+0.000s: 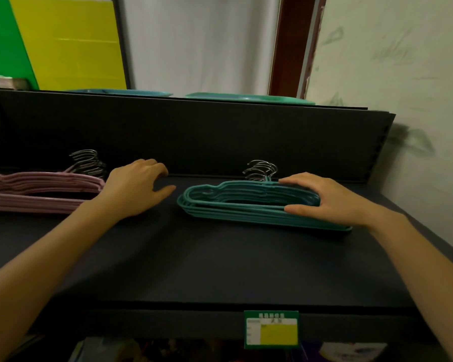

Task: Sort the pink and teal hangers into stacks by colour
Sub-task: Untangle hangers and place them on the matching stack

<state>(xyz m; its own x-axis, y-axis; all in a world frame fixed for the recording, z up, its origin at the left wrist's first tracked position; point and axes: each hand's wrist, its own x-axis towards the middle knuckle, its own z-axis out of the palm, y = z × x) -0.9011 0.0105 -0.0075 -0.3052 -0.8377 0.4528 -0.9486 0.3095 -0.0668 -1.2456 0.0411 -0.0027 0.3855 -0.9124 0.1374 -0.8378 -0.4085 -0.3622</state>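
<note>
Two stacks on the dark shelf, well apart, one colour each. At the L lie the pink hangers, flat and running off the frame edge, w/ their steel hooks bunched at the rear by the black back panel. R of centre lie the teal hangers, also flat, hooks likewise to the rear. The R hand sits on the teal stack's R end: grip wide, fingers straight along the top rear bars, thumb vs. the front side, so the stack lies btw. them. The L hand rests on the shelf btw. the two stacks, just beside the pink stack's R end; its grip holds nothing, fingers loosely curled w/ tips on the surface. Can't tell if the wrist touches the pink stack. A green-and-yellow label hangs on the shelf's front edge. Above the back panel show a blue tray and a green tray.
</note>
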